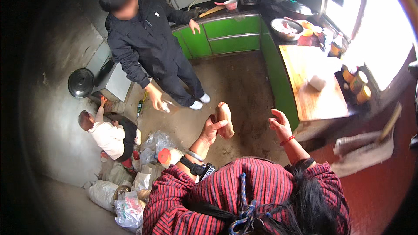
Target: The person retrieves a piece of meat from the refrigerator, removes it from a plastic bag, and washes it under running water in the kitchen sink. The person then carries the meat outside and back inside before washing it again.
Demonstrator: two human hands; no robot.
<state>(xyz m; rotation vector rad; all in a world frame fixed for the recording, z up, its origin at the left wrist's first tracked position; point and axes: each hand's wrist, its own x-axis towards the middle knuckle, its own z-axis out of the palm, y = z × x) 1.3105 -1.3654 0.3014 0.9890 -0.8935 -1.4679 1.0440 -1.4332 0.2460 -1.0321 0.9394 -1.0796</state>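
My left hand (210, 130) is shut around a thick, pale tan root vegetable (224, 120), held out above the floor. It looks like a piece of lotus root, though the exact kind is unclear. My right hand (281, 126), a red bead bracelet on its wrist, is raised with fingers apart and nothing in it. Nearest to that hand is the counter corner with a wooden cutting board (298, 88). A whitish block-like thing (317, 82) sits on the board, washed out by window light.
A person in dark clothes (147, 36) stands ahead, something small in one hand. Another person (107, 137) crouches at the left by a tiled stove (116, 81). Plastic bags (129, 210) crowd the floor at lower left. A metal bowl (287, 29) and jars (359, 81) line the counter.
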